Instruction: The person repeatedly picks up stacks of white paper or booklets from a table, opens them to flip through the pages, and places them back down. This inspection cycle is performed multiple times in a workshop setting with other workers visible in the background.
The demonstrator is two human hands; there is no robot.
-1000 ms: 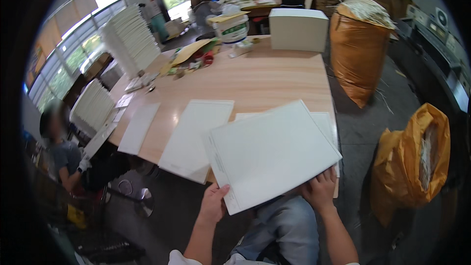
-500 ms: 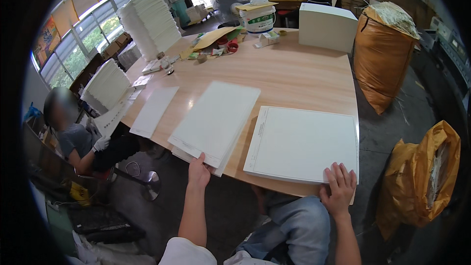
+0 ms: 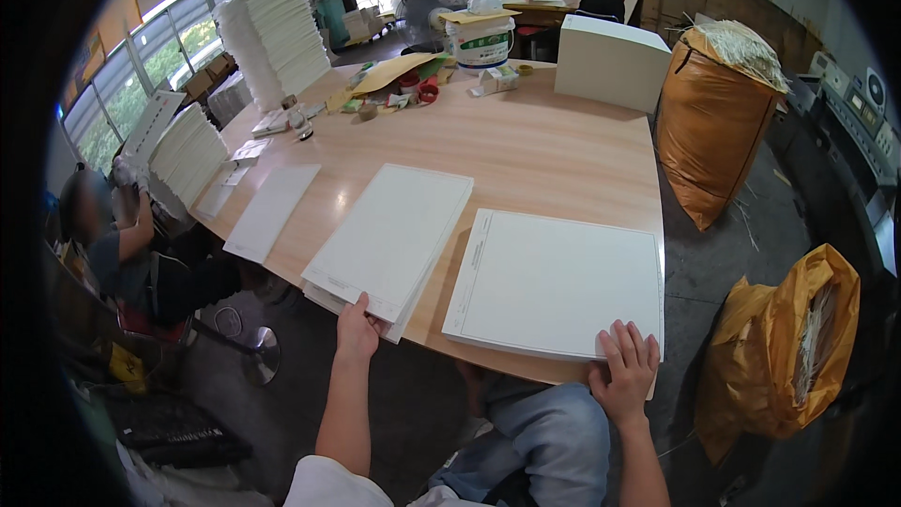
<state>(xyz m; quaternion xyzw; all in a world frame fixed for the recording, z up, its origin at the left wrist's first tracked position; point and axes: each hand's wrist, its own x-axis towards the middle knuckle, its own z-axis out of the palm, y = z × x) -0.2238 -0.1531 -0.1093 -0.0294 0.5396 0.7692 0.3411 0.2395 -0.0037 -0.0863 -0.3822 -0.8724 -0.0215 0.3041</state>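
My left hand (image 3: pixel 358 330) grips the near edge of a loose stack of white paper sheets (image 3: pixel 394 235), thumb on top and fingers mostly hidden beneath. Those sheets lie slightly fanned, their near corners jutting past the table edge. To the right is a thicker, squared stack of white sheets (image 3: pixel 558 282) with a thin printed border line. On its near right corner my right hand (image 3: pixel 624 371) rests with fingers stretched out. Another thin white pile (image 3: pixel 272 211) lies left of the sheets in my left hand.
The wooden table (image 3: pixel 526 150) carries tall white paper stacks (image 3: pixel 277 38), a bucket (image 3: pixel 481 40), tape rolls (image 3: pixel 428 94) and a white block of paper (image 3: pixel 610 61). At left a seated co-worker (image 3: pixel 122 244) handles a sheet. Orange sacks (image 3: pixel 709 122) stand on the right floor.
The seated co-worker has raised a sheet from lap height to above the paper stack beside them. The whole view has shifted slightly; my hands keep their places on the two stacks.
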